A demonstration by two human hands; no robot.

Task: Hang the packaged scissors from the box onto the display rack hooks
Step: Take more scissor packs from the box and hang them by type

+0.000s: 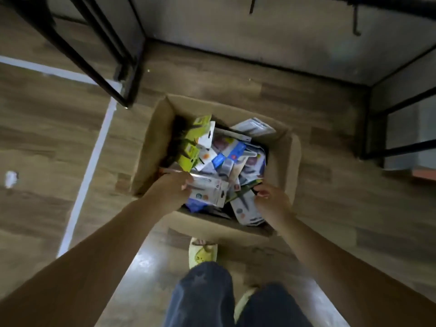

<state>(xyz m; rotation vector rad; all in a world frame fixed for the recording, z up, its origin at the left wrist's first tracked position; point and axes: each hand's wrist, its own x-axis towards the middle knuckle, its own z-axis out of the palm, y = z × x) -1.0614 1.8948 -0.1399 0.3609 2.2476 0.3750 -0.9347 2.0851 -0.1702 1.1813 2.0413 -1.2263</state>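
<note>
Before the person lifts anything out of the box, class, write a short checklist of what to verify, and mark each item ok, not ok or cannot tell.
1. Left hand grips a white package at its edge: ok.
2. Right hand has a firm hold on the package under its fingers: cannot tell, too blurred.
3. Cardboard box open, flaps out of the way: ok.
4. Held package clear of the loose pile: not ok, others lie against it.
5. A free rack hook above: ok.
6. Package holds scissors: cannot tell.
</note>
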